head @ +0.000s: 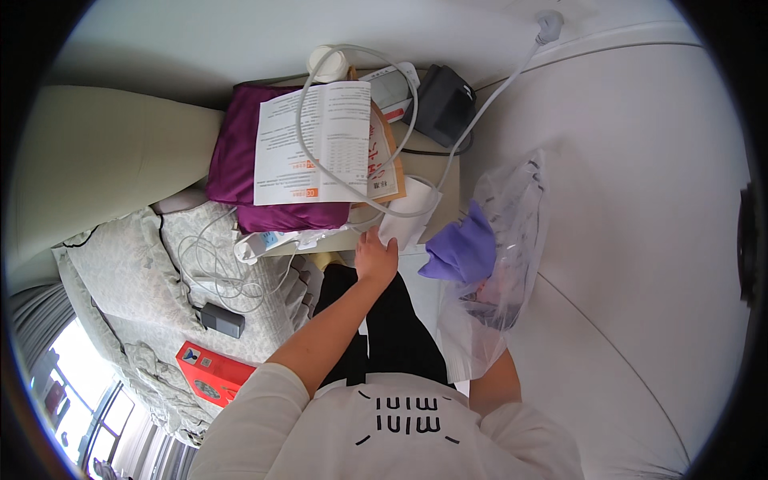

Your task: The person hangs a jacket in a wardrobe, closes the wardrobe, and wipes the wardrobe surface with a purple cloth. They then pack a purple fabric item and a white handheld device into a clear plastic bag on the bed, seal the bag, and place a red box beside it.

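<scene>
My left hand point(377, 255) reaches to the near edge of a bedside table, its fingertips at the lower left end of a white paper roll point(408, 210). Whether the fingers grip the roll or only touch it cannot be made out. On my right, a clear plastic bag point(516, 240) is held up around my right hand point(483, 288), which shows only in part through the film. A crumpled purple cloth point(461, 249) lies against the bag at that hand. Darker contents show blurred in the bag's lower part.
A looped grey cable point(384, 63) runs from a wall plug point(549, 27) over printed paper point(312, 144), a maroon fabric item point(231, 156) and the table point(441, 165). A black device point(441, 105) stands behind. Left, a bed point(138, 258) holds a power adapter point(222, 320) and red box point(213, 372).
</scene>
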Motion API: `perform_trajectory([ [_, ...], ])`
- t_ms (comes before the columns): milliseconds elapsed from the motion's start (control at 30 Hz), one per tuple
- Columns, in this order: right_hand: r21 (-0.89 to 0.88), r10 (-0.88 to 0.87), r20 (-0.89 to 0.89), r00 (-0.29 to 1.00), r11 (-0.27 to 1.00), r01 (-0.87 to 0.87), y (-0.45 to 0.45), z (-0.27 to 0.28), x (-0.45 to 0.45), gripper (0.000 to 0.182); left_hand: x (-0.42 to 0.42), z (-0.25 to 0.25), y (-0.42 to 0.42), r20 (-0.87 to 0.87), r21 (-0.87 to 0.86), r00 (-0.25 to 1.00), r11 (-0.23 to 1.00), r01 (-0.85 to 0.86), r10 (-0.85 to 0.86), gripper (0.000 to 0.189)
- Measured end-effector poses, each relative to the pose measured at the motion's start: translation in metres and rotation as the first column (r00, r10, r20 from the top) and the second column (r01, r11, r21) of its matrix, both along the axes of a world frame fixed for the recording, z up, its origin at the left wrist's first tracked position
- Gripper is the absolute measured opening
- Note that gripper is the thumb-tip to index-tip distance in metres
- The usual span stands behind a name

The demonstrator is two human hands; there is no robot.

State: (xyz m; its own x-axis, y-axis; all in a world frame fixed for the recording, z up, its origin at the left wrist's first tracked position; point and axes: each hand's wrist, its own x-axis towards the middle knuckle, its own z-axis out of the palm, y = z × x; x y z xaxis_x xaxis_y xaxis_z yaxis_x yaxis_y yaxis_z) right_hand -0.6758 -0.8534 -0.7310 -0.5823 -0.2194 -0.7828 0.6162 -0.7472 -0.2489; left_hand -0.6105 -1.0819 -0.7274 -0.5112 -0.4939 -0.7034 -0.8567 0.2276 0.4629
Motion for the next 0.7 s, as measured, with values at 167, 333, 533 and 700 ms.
perform_trajectory([
  [167,0.031,0.064,0.009,0.998,0.997,-0.064,-0.002,-0.017,-0.009,0.042,-0.010,-0.027,0.010,0.001,-0.192,0.991,0.972,0.134,-0.137,0.060],
  [333,0.060,0.090,-0.001,0.996,0.994,-0.090,0.020,-0.037,-0.001,0.044,-0.028,-0.028,0.019,0.082,-0.090,0.987,0.985,0.148,-0.141,0.069],
  [533,0.334,0.140,0.116,0.983,0.927,-0.171,0.006,-0.008,-0.008,0.045,-0.023,-0.040,0.008,-0.016,0.179,0.999,0.983,-0.046,0.049,0.067],
  [700,0.302,0.174,0.107,0.979,0.932,-0.199,-0.011,-0.014,-0.027,0.043,0.001,-0.024,-0.007,-0.272,0.139,0.962,0.990,0.034,0.005,0.068],
])
